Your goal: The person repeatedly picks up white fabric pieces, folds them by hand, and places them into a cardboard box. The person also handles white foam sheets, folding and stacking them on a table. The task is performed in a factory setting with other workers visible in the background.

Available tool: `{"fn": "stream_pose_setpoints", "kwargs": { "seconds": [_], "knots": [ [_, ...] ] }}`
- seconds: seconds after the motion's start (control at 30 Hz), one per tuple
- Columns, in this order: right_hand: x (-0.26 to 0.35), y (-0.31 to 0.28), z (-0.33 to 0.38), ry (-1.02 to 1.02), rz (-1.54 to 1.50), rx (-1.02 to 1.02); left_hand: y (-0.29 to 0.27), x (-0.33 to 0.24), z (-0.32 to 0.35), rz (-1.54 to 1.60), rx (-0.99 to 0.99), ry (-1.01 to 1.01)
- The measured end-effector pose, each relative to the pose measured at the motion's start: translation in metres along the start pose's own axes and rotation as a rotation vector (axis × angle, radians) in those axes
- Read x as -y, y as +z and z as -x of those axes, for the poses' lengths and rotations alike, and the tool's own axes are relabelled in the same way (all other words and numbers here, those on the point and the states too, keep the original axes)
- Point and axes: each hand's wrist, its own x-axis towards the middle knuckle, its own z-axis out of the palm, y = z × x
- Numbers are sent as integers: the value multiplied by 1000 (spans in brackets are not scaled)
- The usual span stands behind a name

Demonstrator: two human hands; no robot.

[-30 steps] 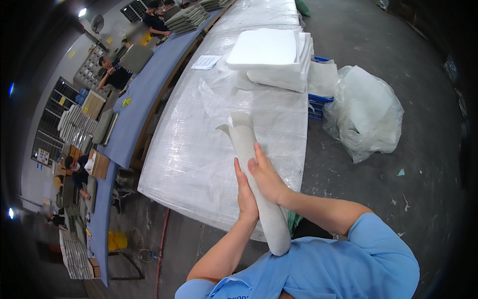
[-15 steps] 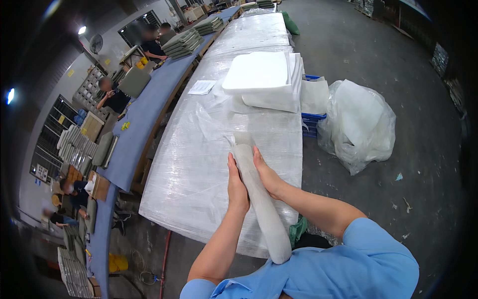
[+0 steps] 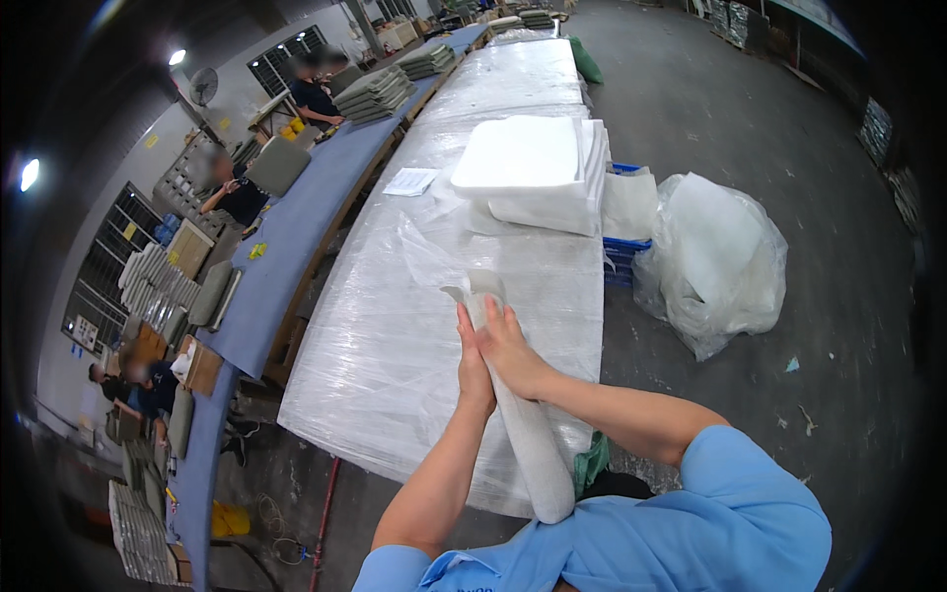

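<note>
A long, pale grey bolster-like roll (image 3: 538, 449) slants over the front of the plastic-wrapped table, its near end against my blue shirt. My left hand (image 3: 474, 370) lies along its left side near the far end, fingers straight and close together. My right hand (image 3: 515, 355) presses the roll from the right and top, fingers stretched forward. The roll is squeezed between both palms, and part of it is hidden under the right hand. Beyond my fingertips, loose fabric flaps (image 3: 485, 283) stick out at the far end.
White foam sheets (image 3: 523, 153) are stacked on the wrapped table (image 3: 365, 326), with a paper (image 3: 410, 182) beside them. A blue crate (image 3: 623, 252) and a clear bag (image 3: 725, 316) stand right. Co-workers are behind the long blue table (image 3: 296, 227), which holds grey cushions (image 3: 375, 94).
My right hand has moved left over the top of the roll, closer to my left hand. The roll looks narrower between the palms. The view has shifted slightly.
</note>
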Motion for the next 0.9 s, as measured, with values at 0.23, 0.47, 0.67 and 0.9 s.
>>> {"fn": "stream_pose_setpoints", "kwargs": {
  "seconds": [0.23,0.47,0.67,0.9],
  "knots": [
    [-31,-24,-61,47,-649,-75,3,-15,-60,238,153,-166],
    [-19,-13,-61,-38,10,-197,19,-12,-61,19,-4,-53],
    [2,-4,-59,-65,86,-114,-8,1,-71,-12,7,83],
    [-28,-42,-87,-117,200,-211,27,-2,-82,-188,79,36]
  ]
}}
